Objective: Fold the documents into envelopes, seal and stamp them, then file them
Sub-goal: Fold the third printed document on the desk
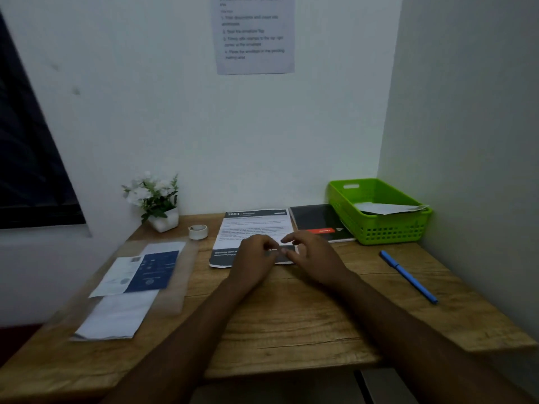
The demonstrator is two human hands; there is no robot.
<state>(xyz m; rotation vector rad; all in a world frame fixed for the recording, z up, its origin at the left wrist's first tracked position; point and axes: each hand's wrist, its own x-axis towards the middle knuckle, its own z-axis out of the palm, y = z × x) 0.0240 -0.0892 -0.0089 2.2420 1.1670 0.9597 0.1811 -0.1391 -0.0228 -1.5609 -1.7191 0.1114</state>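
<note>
Two bare forearms reach over the near edge of a wood-grain desk, its brown surface streaked and matt. To the near left, a flat stack of plain white rectangular envelopes lies under a blurred, clear plastic sleeve, with a dark blue printed card on top. To the right, well apart from the hands, a slim blue plastic pen lies slantwise.

The left hand and right hand are close together, fingers bent, their tips nearly meeting over the near dark band of a white printed paper document. The sheet lies flat, its near edge hidden beneath both hands; blur hides whether either hand pinches it or only touches it.

Beyond, a small white tape roll sits left of the document, and a flat black notebook with a red strip touches its right side. A bright green plastic basket with perforated walls holds folded pale paper. White flowers in a white pot stand against the wall, where a printed notice sheet hangs.
</note>
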